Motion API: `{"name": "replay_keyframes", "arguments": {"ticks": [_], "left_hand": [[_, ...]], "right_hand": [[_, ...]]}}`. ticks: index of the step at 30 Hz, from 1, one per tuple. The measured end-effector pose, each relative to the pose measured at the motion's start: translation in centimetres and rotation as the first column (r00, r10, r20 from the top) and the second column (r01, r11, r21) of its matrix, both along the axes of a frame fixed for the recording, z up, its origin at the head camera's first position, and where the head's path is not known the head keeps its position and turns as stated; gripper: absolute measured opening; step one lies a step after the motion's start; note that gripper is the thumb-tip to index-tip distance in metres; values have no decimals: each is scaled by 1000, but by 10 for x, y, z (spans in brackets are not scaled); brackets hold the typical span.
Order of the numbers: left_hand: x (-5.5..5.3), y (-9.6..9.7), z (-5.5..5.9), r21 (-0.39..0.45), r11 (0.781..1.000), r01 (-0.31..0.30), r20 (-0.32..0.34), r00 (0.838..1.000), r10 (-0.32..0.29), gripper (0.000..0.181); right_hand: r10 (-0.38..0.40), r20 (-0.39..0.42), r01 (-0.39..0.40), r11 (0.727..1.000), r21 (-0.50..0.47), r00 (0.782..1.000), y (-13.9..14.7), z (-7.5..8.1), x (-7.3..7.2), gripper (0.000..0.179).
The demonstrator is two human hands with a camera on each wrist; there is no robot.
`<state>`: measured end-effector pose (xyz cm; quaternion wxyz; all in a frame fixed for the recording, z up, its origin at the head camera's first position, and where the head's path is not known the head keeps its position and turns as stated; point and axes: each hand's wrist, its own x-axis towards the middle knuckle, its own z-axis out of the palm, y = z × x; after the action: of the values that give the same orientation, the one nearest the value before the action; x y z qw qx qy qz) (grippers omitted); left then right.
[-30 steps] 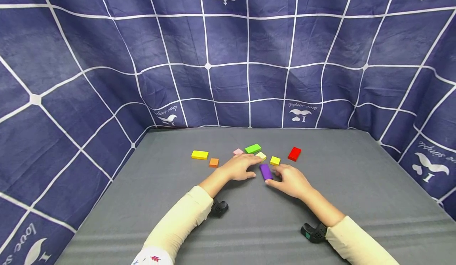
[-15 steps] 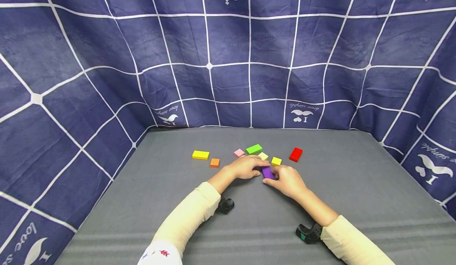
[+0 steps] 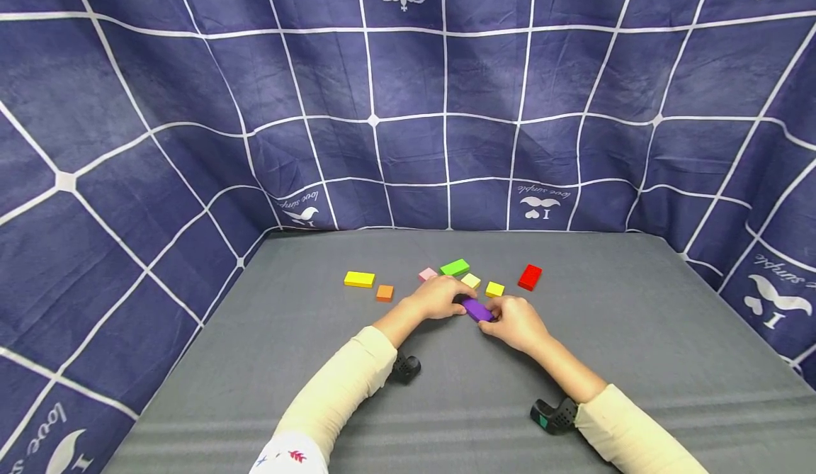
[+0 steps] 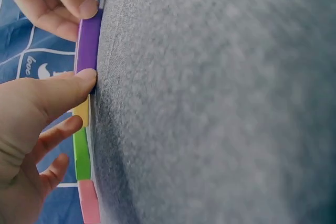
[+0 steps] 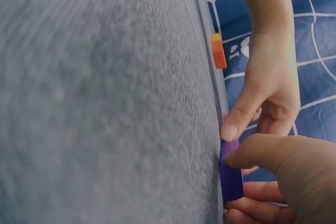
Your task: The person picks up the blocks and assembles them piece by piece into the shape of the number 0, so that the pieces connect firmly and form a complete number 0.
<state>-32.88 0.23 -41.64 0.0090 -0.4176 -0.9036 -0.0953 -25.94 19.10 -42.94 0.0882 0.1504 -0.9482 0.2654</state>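
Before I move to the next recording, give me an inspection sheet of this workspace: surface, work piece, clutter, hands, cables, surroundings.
Surface: gray fabric-like tabletop, creased toward the near edge.
Work piece: purple rectangular block, held between both hands.
Clutter: long yellow block, orange block, pink block, green block, pale yellow block, short yellow block and red block on the tabletop.
Left hand: pinches the purple block's left end.
Right hand: pinches its right end.
Cables: nothing seen.
Surroundings: navy curtain with white grid lines and printed motifs.

Cream sleeves (image 3: pixel 341 385) are worn with white, red-printed cloth (image 3: pixel 283 455) and black wrist cameras (image 3: pixel 553 417)
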Motion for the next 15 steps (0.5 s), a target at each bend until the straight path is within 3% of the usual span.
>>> {"name": "replay_keyframes", "arguments": {"ticks": [7, 15], "left_hand": [[5, -9, 1, 41, 999, -35, 55, 998, 32, 29], [21, -21, 6, 61, 998, -33, 24, 999, 32, 28]], "right_hand": [[21, 29, -20, 1000, -23, 999, 3, 1, -2, 19], [104, 25, -103, 993, -57, 994, 6, 1, 0, 24]]}}
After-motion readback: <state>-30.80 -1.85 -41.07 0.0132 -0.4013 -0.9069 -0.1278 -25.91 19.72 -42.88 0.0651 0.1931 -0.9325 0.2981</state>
